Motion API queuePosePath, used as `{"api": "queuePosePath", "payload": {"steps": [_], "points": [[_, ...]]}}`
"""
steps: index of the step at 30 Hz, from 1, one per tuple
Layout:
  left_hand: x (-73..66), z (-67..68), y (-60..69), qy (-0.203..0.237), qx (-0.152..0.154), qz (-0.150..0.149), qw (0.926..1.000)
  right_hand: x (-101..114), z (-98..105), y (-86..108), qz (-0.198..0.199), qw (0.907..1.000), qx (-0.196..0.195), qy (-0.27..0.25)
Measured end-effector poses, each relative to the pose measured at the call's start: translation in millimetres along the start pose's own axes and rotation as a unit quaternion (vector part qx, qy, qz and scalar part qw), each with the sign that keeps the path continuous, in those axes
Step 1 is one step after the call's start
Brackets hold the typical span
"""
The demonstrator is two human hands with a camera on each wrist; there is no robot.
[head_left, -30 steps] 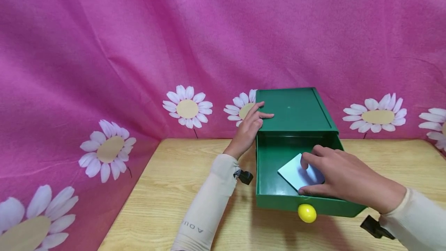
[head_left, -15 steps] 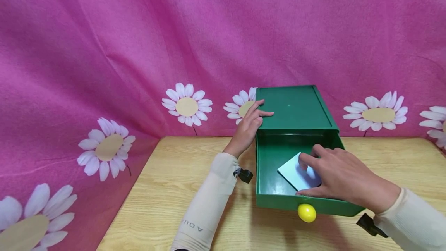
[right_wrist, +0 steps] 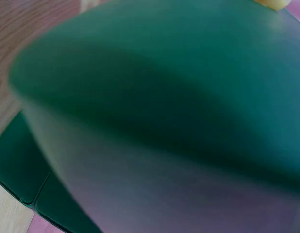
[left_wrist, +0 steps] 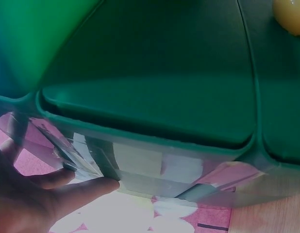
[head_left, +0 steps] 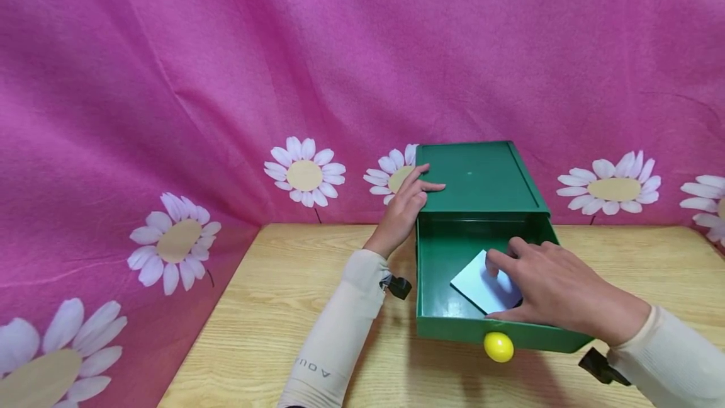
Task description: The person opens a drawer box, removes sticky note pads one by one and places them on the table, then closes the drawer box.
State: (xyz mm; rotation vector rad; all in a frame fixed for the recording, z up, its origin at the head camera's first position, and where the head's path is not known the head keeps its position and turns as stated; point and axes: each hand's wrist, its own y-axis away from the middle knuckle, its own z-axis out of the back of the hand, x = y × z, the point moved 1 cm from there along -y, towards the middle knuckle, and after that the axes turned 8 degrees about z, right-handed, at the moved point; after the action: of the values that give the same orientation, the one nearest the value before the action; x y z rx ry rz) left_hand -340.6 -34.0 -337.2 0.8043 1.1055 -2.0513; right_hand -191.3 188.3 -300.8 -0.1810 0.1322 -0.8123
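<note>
Broadly, a flowered pink cloth point(head_left: 362, 49) fills the upper part of the frame, and below it spreads the wooden desk point(head_left: 272, 307), with the green box point(head_left: 481, 175) right of center. From its front juts the drawer point(head_left: 444, 328), reaching toward the lower right; its front end looks raised above the desk, so leaning weight on that rim would probably tip or strain things. The right hand point(head_left: 561, 282) comes over the drawer's right side, index finger bent down over the paper square and thumb apart from it at the near edge; whether the two truly pinch cannot be told, as the other fingertips are hidden and the right wrist view shows only blurred green. The left hand point(head_left: 399, 216) lies with its fingers spread on the box's upper left edge, a sensible brace; light, steady pressure there should keep the box from sliding. The pale paper square point(head_left: 476, 282) sits inside the drawer near its front, turned cornerwise. Since it looks thin, handling it by its edges would be better than pressing on its face, with the wrist held clear of the drawer wall. Smallest is the yellow knob point(head_left: 498, 347) at the drawer's front, just below the thumb, best left unbumped.
</note>
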Motion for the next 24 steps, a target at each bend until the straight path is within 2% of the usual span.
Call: {"api": "queuePosePath", "payload": {"steps": [13, 19, 24], "points": [[2.0, -1.7, 1.5, 0.007, -0.012, 0.002, 0.9999, 2.6, 0.3, 1.3, 0.019, 0.9989, -0.041, 0.012], [1.5, -2.0, 2.6, 0.012, -0.013, 0.012, 0.9998, 3.8, -0.5, 1.1, 0.020, 0.9983, -0.051, 0.020], [-0.2, -2.8, 0.3, 0.009, -0.013, 0.007, 0.9999, 2.5, -0.5, 2.1, 0.020, 0.9978, -0.056, 0.029]]}}
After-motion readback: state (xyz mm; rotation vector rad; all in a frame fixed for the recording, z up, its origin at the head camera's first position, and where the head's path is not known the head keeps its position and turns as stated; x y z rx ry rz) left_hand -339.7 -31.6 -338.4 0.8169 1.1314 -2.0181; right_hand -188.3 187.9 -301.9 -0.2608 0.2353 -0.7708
